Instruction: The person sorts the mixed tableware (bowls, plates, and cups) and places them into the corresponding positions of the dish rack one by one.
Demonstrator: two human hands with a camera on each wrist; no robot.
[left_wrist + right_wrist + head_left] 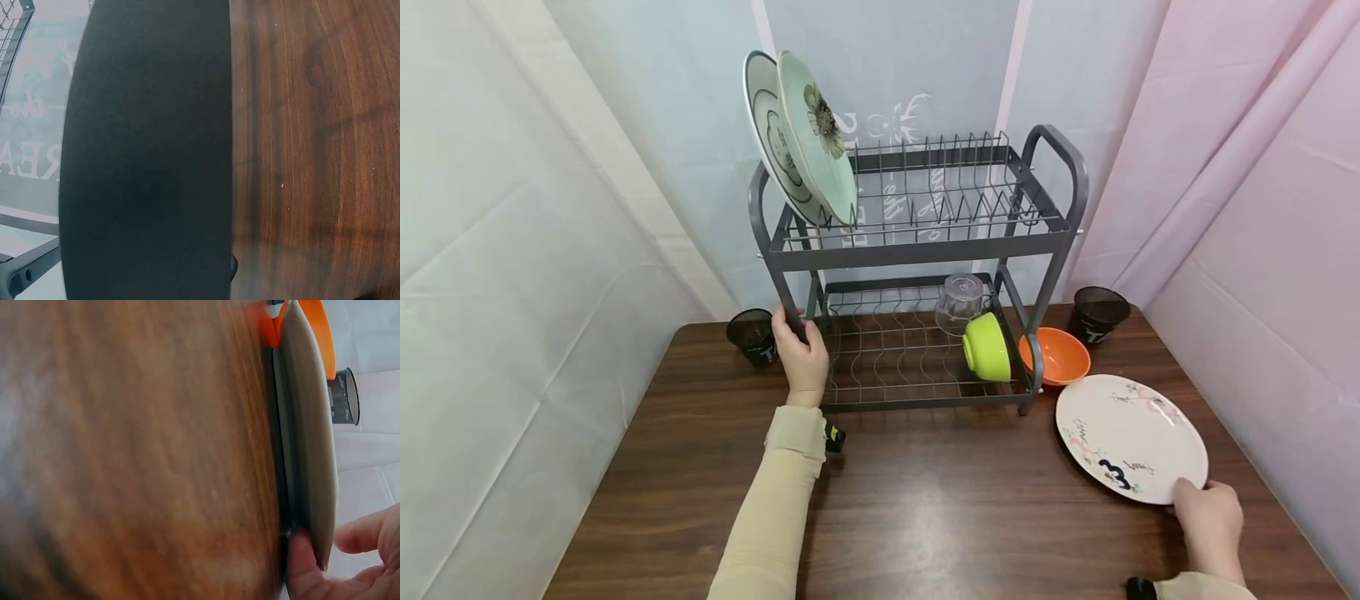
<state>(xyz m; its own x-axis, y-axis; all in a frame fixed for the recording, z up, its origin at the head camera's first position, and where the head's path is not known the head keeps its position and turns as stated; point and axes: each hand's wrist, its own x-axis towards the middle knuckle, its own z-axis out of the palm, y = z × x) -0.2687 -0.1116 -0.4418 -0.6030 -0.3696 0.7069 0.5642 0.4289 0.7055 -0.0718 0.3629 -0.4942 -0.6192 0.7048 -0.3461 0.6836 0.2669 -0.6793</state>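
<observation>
My left hand [802, 358] grips the left front leg of a grey two-tier dish rack [917, 247]. In the left wrist view a dark flat surface [147, 150] blocks most of the picture, and that hand cannot be made out. At the right, my right hand [1212, 521] holds the near rim of a white oval plate [1120, 433] with pink floral print. The right wrist view has fingers [303, 565] under the plate's rim and the thumb on its other side. Just behind the plate sits an orange bowl [1055, 357], close by the rack's right side.
Two plates, one with a flower [823, 121], lean upright at the top tier's left. Below, a clear glass [961, 302] stands upside down beside a tilted green bowl [987, 348]. Dark cups flank the rack, left [752, 337] and right [1097, 315]. Pale curtains enclose the wooden table [940, 508].
</observation>
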